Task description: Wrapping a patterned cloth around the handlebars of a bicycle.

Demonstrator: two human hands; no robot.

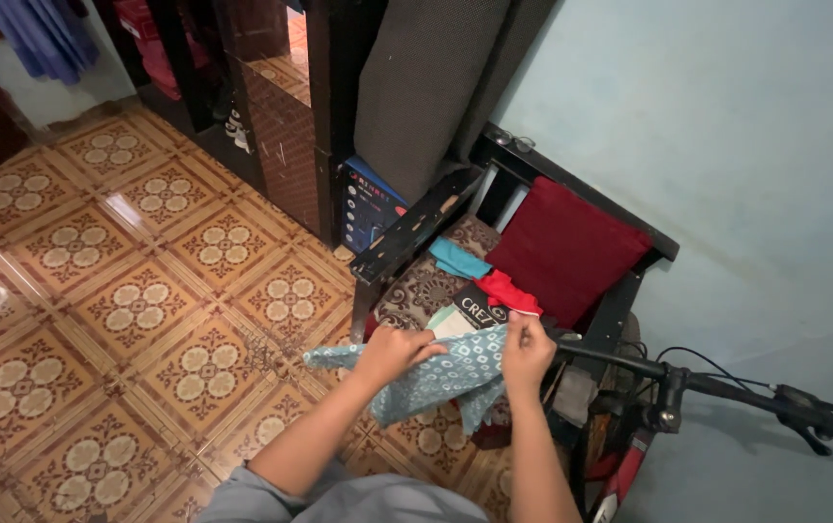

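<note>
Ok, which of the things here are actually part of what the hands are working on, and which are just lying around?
In hand:
- teal patterned cloth with white dots, gripped by the left hand and right hand

Lying about:
- dark wooden chair with a dark red cushion
- folded teal cloth and red cloth on its seat
- black bicycle handlebar
- blue box

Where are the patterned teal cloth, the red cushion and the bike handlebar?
Patterned teal cloth [440, 376], head view, middle of the fabric between the hands.
Red cushion [563, 247], head view, centre of its face.
Bike handlebar [726, 385], head view, black bar.
</note>
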